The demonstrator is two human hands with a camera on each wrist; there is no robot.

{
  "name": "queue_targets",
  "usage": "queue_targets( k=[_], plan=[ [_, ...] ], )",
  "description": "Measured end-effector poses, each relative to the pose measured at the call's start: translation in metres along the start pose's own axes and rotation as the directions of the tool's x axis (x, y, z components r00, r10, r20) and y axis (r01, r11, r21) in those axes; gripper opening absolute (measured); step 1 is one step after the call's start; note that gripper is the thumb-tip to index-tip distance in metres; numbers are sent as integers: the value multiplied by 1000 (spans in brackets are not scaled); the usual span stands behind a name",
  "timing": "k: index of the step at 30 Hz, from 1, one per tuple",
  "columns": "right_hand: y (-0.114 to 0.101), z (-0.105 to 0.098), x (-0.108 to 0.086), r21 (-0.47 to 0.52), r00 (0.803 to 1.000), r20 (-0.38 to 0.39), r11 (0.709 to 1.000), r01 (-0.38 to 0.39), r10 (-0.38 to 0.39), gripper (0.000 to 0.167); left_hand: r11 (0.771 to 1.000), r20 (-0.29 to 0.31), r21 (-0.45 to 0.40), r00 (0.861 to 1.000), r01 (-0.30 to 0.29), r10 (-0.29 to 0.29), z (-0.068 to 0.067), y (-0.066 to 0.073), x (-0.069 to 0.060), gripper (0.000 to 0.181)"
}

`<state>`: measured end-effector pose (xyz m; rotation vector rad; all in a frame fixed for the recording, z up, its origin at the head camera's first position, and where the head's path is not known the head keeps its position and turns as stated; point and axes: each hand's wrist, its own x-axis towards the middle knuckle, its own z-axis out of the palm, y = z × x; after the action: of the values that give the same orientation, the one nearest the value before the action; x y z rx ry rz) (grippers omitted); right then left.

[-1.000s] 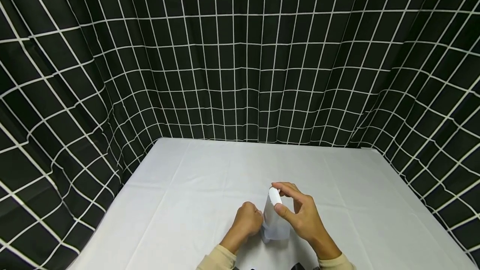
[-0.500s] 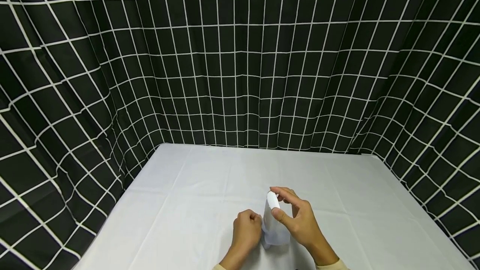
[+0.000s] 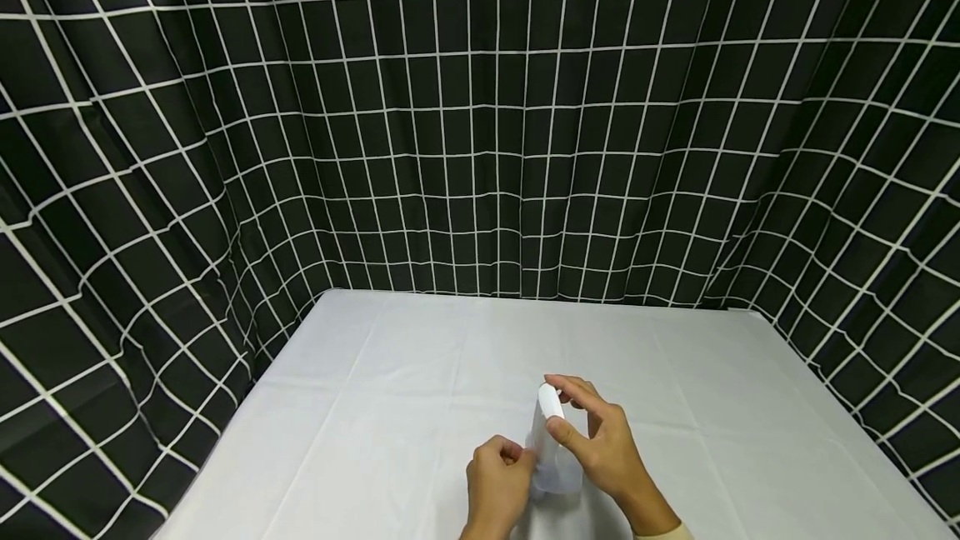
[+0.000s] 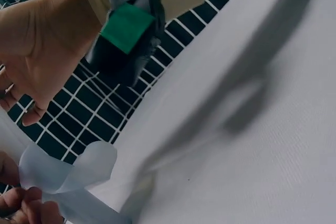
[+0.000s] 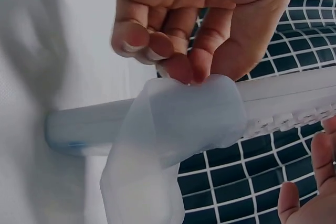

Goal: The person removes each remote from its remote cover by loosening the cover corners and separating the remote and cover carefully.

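Head: slim container stands upright on tabletop, long axis near vertical, narrow white end up. Right hand grips that end, fingers parted to its width; left hand at its left. Left wrist: frosted sheet curls outward. Right wrist: left fingers pinch sheet; ridged edge visible here only.
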<state>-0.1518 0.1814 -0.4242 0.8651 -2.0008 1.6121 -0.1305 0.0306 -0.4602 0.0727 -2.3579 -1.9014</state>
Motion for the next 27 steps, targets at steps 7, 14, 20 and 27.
queue_targets(
  k=[7,14,20,27],
  plan=[
    [-1,3,-3,-11,1000,1,1000,-29,29,45,988,105,-3,982,157,-155,-2,5,-2,26],
    [0,1,-5,1,1000,8,1000,-19,19,46,978,191,2,960,208,-204,-3,4,3,26],
    [-1,0,-7,6,1000,6,1000,-8,8,45,964,186,8,947,266,-263,-1,-8,1,33],
    [-3,1,1,15,999,20,1000,26,-26,45,958,184,11,941,287,-284,-1,-21,1,30]
  ],
)
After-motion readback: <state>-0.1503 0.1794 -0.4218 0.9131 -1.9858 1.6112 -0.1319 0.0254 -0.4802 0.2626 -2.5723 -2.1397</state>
